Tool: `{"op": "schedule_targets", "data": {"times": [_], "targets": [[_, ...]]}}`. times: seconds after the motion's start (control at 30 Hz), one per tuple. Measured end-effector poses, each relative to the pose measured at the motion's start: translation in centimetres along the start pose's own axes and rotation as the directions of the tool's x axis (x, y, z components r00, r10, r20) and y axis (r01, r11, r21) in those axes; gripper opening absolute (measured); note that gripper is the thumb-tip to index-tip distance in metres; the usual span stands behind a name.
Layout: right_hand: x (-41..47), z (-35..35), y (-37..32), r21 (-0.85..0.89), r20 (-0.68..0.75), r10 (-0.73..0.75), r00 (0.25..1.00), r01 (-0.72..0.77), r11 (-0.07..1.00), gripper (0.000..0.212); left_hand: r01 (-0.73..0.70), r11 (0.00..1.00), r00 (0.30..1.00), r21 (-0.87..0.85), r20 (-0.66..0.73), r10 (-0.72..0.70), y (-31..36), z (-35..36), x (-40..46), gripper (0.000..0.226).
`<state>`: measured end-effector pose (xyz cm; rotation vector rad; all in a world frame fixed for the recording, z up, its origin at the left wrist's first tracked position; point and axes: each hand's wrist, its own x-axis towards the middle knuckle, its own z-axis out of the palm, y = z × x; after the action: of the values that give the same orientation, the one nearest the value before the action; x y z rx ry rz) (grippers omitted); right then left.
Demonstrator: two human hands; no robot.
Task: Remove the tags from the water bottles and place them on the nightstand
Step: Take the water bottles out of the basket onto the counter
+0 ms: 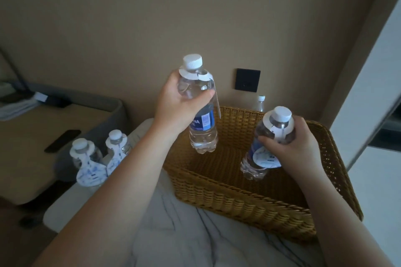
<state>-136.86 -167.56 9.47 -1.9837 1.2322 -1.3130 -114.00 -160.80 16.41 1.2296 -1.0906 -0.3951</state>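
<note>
We hold one water bottle in each hand above the wicker basket, which rests on the grey bedding. The left hand has its fingers clamped round the shoulder of the left bottle; this bottle stands near upright, cap up, base hanging free over the basket's interior. Its tag is collared round the neck, directly above the thumb, with the tail hanging down the far side. The right hand has its fingers closed on the right bottle, long axis tilted, cap up and towards us, base low in the basket. Its tag sits at the neck, partly under the fingers and thumb.

We judge the tags are not yet removed. Each collar lies just capward of the gripping hand, so it must slide up along the bottle's axis and over the cap; neither hand is free to do so.

Two more tagged bottles stand to the left at the bed's edge, beside the nightstand, which lies on the left hand's side and carries a dark flat object. Another bottle shows behind the basket, below a wall switch.
</note>
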Motion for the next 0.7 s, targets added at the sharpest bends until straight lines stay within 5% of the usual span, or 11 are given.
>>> {"op": "schedule_targets", "data": {"times": [0.2,0.33,0.7], "targets": [[-0.8,0.0,-8.6,0.28,0.007,-0.062,0.998,0.057,0.958,0.044,-0.057,0.998,0.998,-0.035,-0.003,0.057,3.6,-6.9,-2.5,0.038],[-2.9,2.2,-12.8,0.409,0.088,-0.111,0.99,0.065,0.91,0.039,-0.003,0.998,1.0,0.066,0.008,0.002,3.2,-11.9,-5.3,0.053],[-10.4,11.8,-12.5,0.401,0.344,-0.118,0.932,-0.032,0.916,0.044,0.376,0.91,0.919,0.174,0.054,-0.39,-4.9,-20.5,-12.6,0.071]]}}
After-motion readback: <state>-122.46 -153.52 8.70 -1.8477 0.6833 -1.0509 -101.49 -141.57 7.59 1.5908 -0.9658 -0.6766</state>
